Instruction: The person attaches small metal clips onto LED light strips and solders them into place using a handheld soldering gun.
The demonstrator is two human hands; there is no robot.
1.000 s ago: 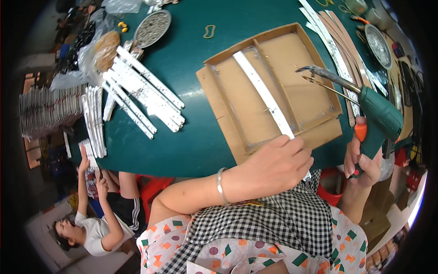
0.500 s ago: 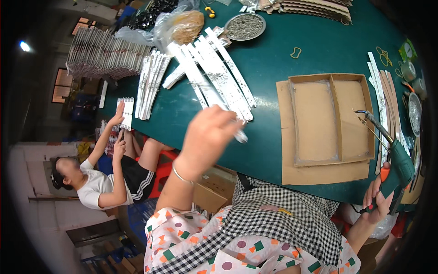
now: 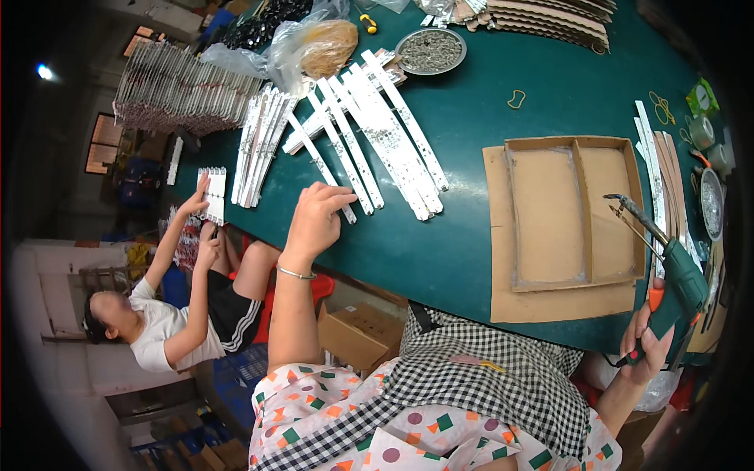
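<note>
My left hand is over the near end of a narrow white strip, fingers bent together around that end; the contact is partly hidden. Beside it lie two more separate white strips and a tight group of white strips dotted with small marks. In my right hand is a green soldering gun with an orange trigger. Its metal tip and thin feed tube point up and left, above the right part of a shallow cardboard tray that has one divider.
A metal bowl of small parts stands at the back, near a yellow-handled tool. More strips lie at left, others at right by tape rolls. Another person sits at left holding a white panel.
My left hand has moved left and away from the strip group. The strips on that side now lie spread apart. The soldering gun has stayed nearly in place.
</note>
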